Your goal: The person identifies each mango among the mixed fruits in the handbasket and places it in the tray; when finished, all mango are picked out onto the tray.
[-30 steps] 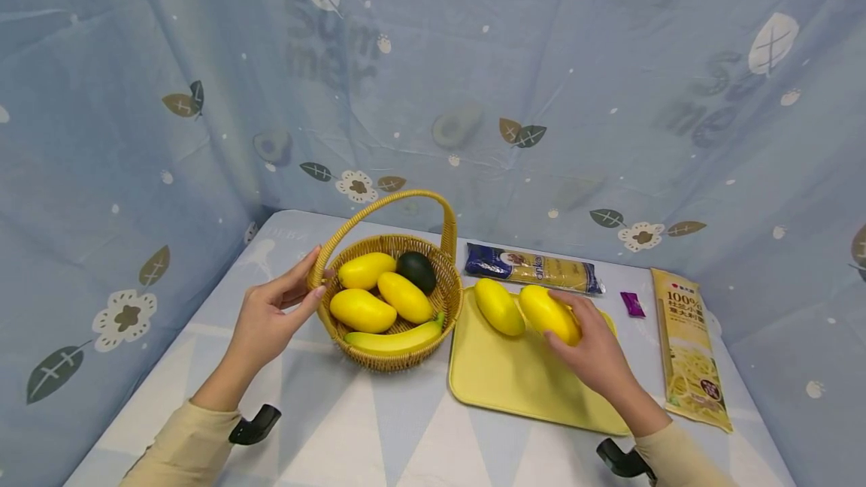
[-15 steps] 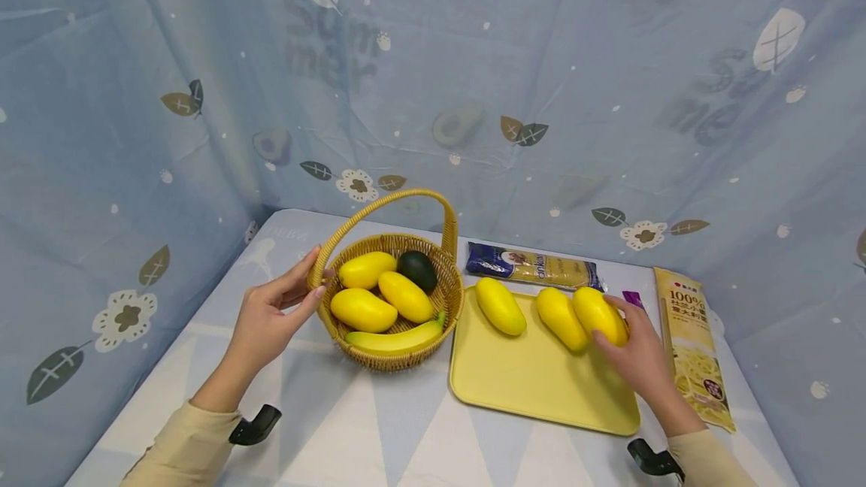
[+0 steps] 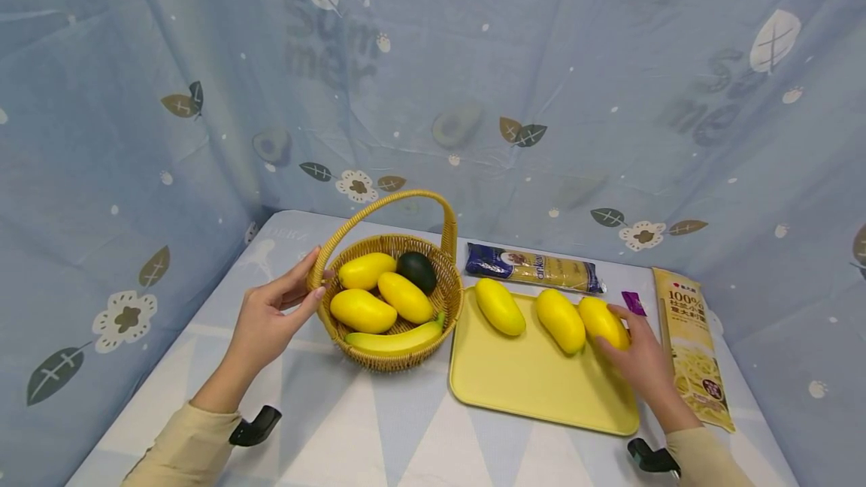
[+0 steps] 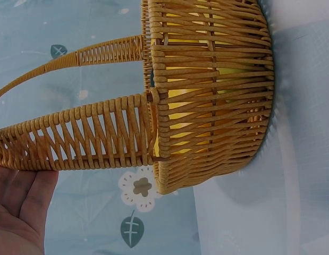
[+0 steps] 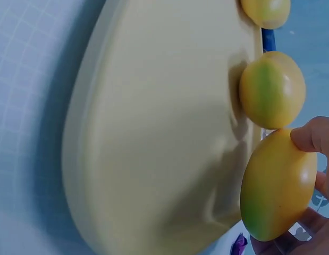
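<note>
A yellow mango [image 3: 602, 323] is gripped between the curled fingers of the right hand [image 3: 639, 358], with the tray [image 3: 528, 389] below them, while the basket handle [image 3: 392, 200] is pinched by the left hand's [image 3: 272, 314] fingers.

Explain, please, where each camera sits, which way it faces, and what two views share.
Head: on the head, facing forward and down over the golden wicker basket and flat yellow rectangular tray; left hand, right hand and beige sleeves show.
Left wrist: on that wrist, facing the basket's outer side and curved wicker handle, turned sideways; part of the left hand shows.
Right wrist: on that wrist, facing across the tray and a smooth yellow oval mango; part of the right hand shows.
Shared: head and right wrist both show the right hand gripping this mango.
</note>
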Available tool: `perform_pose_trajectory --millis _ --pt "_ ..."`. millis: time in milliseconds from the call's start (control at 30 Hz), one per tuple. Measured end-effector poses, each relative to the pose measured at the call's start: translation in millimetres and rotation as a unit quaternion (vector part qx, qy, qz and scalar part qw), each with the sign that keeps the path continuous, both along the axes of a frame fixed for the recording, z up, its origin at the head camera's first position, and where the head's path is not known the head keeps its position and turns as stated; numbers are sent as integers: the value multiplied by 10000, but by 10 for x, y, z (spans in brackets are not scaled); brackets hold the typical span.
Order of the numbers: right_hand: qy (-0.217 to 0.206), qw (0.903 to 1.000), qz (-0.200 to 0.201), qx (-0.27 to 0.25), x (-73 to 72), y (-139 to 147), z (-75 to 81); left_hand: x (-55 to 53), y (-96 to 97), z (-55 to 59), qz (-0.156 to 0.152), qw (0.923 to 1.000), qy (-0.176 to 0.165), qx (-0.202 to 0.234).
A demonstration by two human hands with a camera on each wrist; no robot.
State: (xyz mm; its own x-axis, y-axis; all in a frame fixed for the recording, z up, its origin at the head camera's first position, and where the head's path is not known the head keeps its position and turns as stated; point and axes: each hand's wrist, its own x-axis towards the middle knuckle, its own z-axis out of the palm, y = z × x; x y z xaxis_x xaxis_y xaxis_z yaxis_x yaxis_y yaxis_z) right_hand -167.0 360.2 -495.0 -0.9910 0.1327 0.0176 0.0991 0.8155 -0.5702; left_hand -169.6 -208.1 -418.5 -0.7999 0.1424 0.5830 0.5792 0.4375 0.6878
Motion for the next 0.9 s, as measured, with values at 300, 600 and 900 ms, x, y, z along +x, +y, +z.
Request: perform_pose_trajectory --millis 300,600,900 --pt "-18 9998 189 -108 -48 -65 -62 7 -4 8 -12 10000 -33 -7" --pt "51 9999 109 118 -60 -58 -53 1 -6 4 14 10000 -42 -3" --pt "208 9996 37 175 -13 -76 19 -2 -8 1 -16 10000 -25 1"
